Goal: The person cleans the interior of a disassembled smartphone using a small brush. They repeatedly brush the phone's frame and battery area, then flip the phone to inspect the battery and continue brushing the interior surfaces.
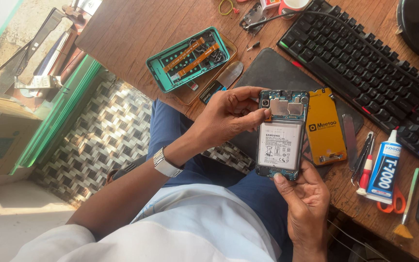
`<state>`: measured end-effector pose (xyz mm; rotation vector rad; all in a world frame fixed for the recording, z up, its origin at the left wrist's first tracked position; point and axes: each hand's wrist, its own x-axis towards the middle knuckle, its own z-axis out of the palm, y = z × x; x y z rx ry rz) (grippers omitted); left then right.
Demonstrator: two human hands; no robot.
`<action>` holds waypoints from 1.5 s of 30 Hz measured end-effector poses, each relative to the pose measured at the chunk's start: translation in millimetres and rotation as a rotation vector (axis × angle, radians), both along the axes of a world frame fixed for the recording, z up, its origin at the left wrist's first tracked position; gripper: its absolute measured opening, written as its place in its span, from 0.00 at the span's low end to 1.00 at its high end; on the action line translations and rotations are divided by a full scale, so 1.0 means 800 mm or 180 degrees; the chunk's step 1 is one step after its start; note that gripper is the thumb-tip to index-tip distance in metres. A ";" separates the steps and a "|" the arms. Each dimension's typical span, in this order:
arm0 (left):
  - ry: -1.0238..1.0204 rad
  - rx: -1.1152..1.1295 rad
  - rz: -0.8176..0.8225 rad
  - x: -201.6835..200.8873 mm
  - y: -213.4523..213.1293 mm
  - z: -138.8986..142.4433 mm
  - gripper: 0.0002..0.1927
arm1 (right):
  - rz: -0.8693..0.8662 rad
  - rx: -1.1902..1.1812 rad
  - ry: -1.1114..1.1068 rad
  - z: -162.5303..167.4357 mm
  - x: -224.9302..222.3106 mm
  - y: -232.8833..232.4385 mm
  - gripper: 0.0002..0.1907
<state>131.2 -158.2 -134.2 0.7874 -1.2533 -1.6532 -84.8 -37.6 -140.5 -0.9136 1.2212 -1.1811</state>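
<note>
Both hands are gripping an opened phone over the person's lap, just off the edge of the wooden desk. Left hand is closing its fingers around the upper left corner beside the camera, thumb lying along the top edge; right hand is pinching the bottom end, thumb tip pressing on the lower board. The phone is facing up with its back cover off, white battery and metal shields exposed.

Being held over the gap rather than over the dark mat, the phone is risking a fall to the patterned floor if either grip loosens. The thumb on the bare board is likely putting pressure on small connectors or smearing contacts. An orange battery is lying just beside it on the mat, and the glue tube, red-handled screwdriver and tweezers are crowding the desk edge, where an elbow could be sweeping them off.
</note>
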 end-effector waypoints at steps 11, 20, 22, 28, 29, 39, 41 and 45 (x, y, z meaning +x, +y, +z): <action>0.0241 -0.0040 0.0097 -0.008 0.006 -0.006 0.23 | 0.0032 0.0049 -0.0154 -0.001 0.001 -0.001 0.20; -0.0002 0.0017 0.0252 -0.021 0.010 -0.005 0.22 | 0.0038 0.0173 -0.0323 -0.002 -0.001 0.001 0.19; -0.0022 0.0120 0.0167 -0.021 0.008 -0.005 0.23 | -0.0006 0.0171 -0.0359 -0.001 -0.003 0.001 0.19; -0.0112 0.0141 0.0072 -0.017 0.005 -0.004 0.27 | -0.0024 0.0027 -0.0272 0.002 -0.007 0.002 0.20; -0.0137 0.0147 0.0079 -0.018 0.005 -0.004 0.27 | -0.0029 0.0027 -0.0268 0.002 -0.007 0.001 0.20; 0.0086 0.0221 0.0171 -0.020 0.003 -0.013 0.24 | 0.0001 0.0063 -0.0226 0.004 -0.002 0.003 0.19; 0.0216 0.0201 0.0190 -0.022 0.003 -0.017 0.24 | 0.0002 0.0090 -0.0240 0.003 -0.002 0.003 0.19; 0.0349 0.0186 0.0244 -0.025 0.004 -0.023 0.23 | 0.0044 0.0110 -0.0274 0.002 0.000 0.004 0.18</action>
